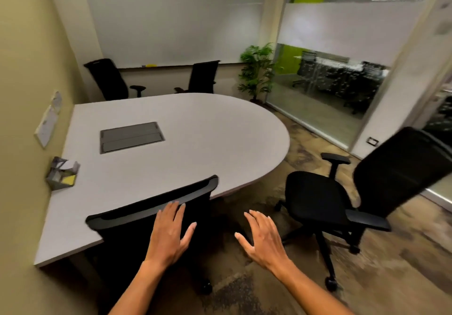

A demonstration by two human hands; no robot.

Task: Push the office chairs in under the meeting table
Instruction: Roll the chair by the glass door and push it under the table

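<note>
Counter fills the middle of the room, its long axis running from the left wall out to a rounded end on the right. Four chairs stand around it. Two far chairs sit behind its far edge, by the whiteboard. The near chair is already tucked against the near edge, its backrest directly ahead of the person. The right chair stands well clear of the rounded end, turned partly away, its seat facing the counter. The left hand lies flat with fingers spread wide on the near chair's backrest, holding nothing. The right hand hovers open, fingers loose, between the two chairs and nearer the stray one. That chair lies to its right, so the right hand looks the likelier one to reach it.
</note>
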